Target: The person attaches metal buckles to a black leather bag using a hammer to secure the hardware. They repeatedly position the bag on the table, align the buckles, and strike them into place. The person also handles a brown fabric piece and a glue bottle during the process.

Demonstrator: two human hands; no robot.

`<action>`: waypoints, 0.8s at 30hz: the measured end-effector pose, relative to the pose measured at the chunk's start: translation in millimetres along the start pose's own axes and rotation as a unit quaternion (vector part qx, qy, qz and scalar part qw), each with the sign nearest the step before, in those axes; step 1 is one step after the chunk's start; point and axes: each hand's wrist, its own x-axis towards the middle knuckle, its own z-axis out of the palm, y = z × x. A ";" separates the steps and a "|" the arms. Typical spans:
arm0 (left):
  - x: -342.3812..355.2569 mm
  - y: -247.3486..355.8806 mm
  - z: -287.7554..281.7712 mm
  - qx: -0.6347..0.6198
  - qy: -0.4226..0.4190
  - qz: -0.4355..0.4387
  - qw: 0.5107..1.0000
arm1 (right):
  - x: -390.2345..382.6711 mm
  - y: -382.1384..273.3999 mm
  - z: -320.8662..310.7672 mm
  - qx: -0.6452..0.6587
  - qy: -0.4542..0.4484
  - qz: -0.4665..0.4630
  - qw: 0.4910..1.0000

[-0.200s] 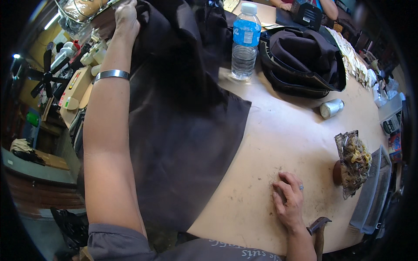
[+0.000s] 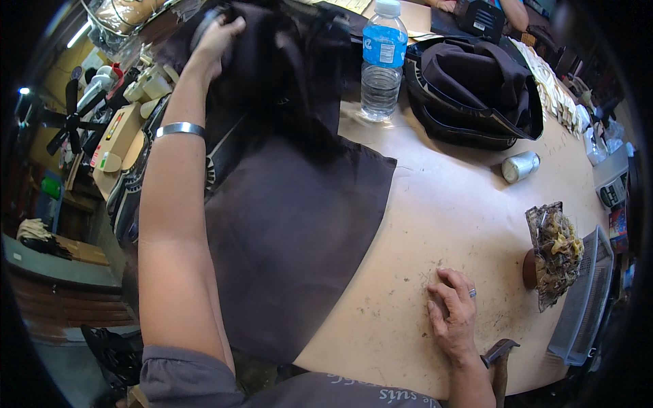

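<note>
A large dark brown cloth [image 2: 292, 231] spreads over the left half of the table, its upper part bunched and blurred. My left hand [image 2: 216, 44] is at the far left, over the bunched part. Its fingers are smeared by motion, so their grip on the cloth is unclear. Beside my left forearm, a strip of pale patterned trim [image 2: 212, 170] shows next to the cloth. My right hand [image 2: 454, 313] rests on the table with loosely bent fingers, holding nothing. A hammer [image 2: 500, 353] lies close to my right wrist.
A water bottle [image 2: 382, 64] stands at the back, beside a dark bag [image 2: 469, 95] stuffed with cloth. Rightward are a thread spool [image 2: 520, 167], a brown pot with tangled scraps [image 2: 554, 255] and a grey mesh basket [image 2: 581, 299]. Another person's arm [image 2: 515, 13] shows beyond the table.
My left hand has come down slightly and to the right. The cloth's upper part has shifted, uncovering the patterned trim beside my forearm. My right hand stays put.
</note>
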 end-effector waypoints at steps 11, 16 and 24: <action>-122.4 -17.5 20.5 0.571 0.072 0.134 0.807 | -2.0 -3.1 7.5 0.009 0.017 0.015 1.000; -123.7 -35.2 56.3 0.674 -0.019 0.111 0.730 | 1.0 -7.9 7.0 -0.011 0.017 0.005 1.000; -35.7 -41.4 41.1 0.518 0.117 0.101 0.841 | 1.4 -4.8 4.9 -0.015 0.005 0.010 1.000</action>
